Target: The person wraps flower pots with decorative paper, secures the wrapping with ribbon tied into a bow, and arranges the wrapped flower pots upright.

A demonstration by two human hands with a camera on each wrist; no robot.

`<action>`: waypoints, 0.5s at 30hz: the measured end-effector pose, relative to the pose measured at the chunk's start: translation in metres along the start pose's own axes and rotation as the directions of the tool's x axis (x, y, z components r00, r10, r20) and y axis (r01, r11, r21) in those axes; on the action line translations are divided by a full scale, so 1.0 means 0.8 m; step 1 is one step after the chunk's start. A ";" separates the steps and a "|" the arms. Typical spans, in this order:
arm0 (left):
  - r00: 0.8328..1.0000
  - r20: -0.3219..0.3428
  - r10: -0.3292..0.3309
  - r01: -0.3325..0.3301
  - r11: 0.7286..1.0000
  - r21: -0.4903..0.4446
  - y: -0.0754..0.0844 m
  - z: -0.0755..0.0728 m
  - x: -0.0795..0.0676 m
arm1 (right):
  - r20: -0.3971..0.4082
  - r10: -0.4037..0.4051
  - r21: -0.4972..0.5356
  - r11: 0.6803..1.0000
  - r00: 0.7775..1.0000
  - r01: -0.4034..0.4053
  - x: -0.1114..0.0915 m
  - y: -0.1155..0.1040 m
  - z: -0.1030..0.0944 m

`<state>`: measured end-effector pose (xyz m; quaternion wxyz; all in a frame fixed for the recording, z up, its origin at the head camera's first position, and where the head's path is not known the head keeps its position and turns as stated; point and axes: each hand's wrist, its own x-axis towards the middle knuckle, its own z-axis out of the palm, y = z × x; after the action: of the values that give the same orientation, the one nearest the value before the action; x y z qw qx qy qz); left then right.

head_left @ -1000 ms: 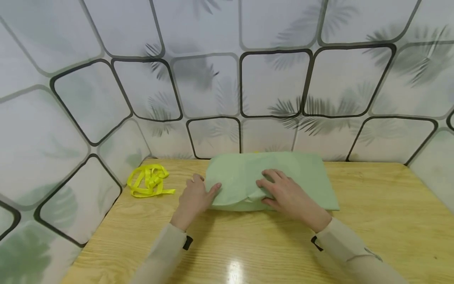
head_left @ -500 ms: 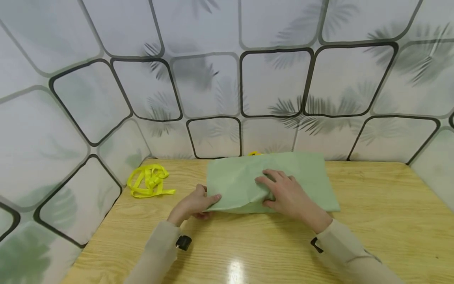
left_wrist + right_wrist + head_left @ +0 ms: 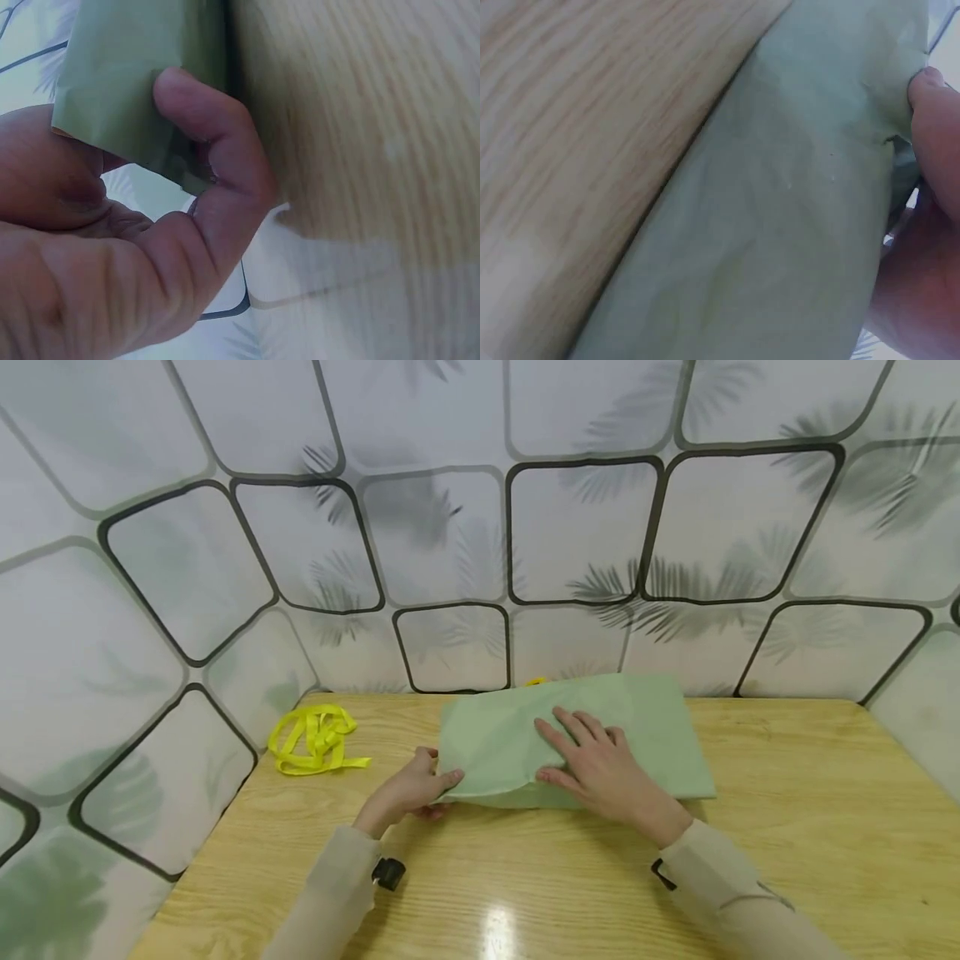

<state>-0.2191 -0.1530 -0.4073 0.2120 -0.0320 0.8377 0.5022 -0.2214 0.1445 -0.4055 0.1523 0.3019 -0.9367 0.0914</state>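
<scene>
A flat, oblong bundle of pale green wrapping paper (image 3: 495, 735) lies near the back of the table in the head view; whatever is inside is hidden. At its front left corner my left hand (image 3: 408, 789) pinches the paper, thumb on top and fingers underneath. In the left wrist view a curled finger (image 3: 225, 142) presses against the folded end of the green paper (image 3: 127, 82). My right hand (image 3: 600, 768) rests on top of the bundle with its fingers spread. The right wrist view shows that thumb (image 3: 934, 127) against the paper's folded edge (image 3: 780, 195).
A loose heap of yellow ribbon (image 3: 318, 739) lies on the wooden table (image 3: 525, 877) at the back left. Another small yellow piece (image 3: 536, 681) peeks out behind the bundle. A patterned curtain wall (image 3: 450, 543) borders the table at the back and left.
My left hand has shifted from the bundle's left side to its front corner, and its fingers have gone underneath. The paper's rounded left end now looks straighter. My right fingers have spread flatter.
</scene>
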 end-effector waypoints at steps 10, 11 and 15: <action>0.999 0.037 0.014 -0.013 1.000 -0.017 -0.001 -0.005 0.002 | 0.025 -0.023 0.107 0.994 0.999 0.020 0.019 0.011 -0.012; 0.999 0.051 0.013 -0.012 1.000 -0.027 -0.001 -0.006 0.002 | 0.021 -0.029 0.115 0.993 0.999 0.026 0.020 0.013 -0.012; 0.992 0.127 0.026 -0.016 0.996 -0.085 -0.003 -0.009 0.002 | 0.000 -0.050 0.135 0.990 0.999 0.049 0.019 0.018 -0.011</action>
<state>-0.2225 -0.1599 -0.4070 0.2585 0.0003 0.8010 0.5400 -0.2398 0.1496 -0.3934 0.1320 0.3348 -0.9209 0.1500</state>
